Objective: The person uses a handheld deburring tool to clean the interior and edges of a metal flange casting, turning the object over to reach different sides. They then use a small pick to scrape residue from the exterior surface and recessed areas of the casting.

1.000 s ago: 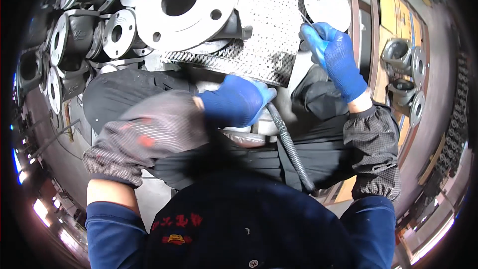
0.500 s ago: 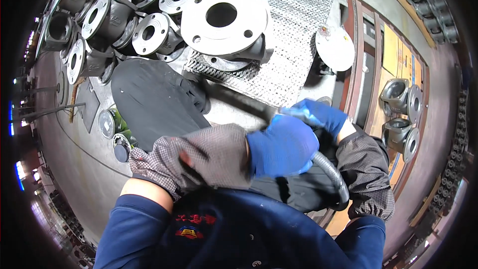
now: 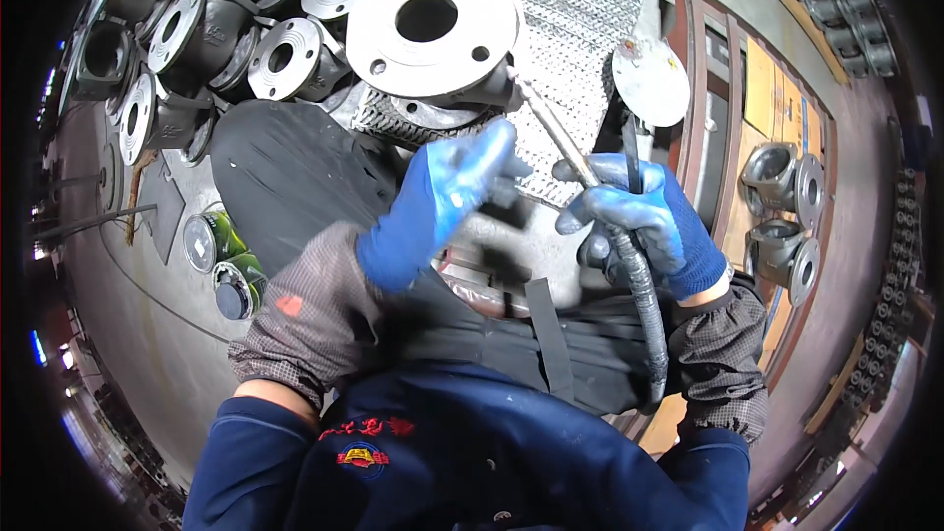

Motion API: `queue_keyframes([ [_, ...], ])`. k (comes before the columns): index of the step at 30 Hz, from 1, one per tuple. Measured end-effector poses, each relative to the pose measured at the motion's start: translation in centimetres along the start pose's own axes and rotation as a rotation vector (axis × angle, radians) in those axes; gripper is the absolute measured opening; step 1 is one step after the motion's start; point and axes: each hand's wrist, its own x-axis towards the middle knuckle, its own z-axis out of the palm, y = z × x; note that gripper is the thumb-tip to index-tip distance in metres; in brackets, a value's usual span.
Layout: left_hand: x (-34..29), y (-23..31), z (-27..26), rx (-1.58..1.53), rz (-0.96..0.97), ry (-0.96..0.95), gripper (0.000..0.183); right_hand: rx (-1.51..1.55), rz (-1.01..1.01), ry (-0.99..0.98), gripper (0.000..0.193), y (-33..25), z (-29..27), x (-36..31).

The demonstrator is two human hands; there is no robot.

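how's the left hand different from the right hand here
The left hand is raised, fingers stretched and motion-blurred, gripping nothing visible; the right hand is sharp, curled around a thin metal tool and black hose. The left sits nearer the big flange. Both wear blue gloves and mesh sleeves.

Perforated metal bench [image 3: 590,0] carries large flanged valve body [image 3: 433,25].

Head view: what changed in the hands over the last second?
The right hand came back from the round disc to the lap and now grips a hose-fed tool. The left hand, blurred, swung up from the lap toward the big flanged valve. Valve, disc and mesh sheet kept their places.
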Motion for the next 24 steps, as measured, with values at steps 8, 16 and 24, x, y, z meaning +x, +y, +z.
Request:
queue_keyframes([
  [8,4.3,-1.9,2.8,-0.147,0.184,-0.179,0.05,-0.557,-0.233,0.183,0.025,4.1,0.8,2.3],
  [16,4.7,-2.5,2.7,-0.187,0.508,-0.385,0.037,0.184,0.115,-0.317,0.036,5.4,-0.6,2.4],
  [24,6.2,-4.2,3.3,-0.421,0.052,-0.147,0.039,0.02,0.05,-0.011,0.04,1.6,-0.1,2.2],
])
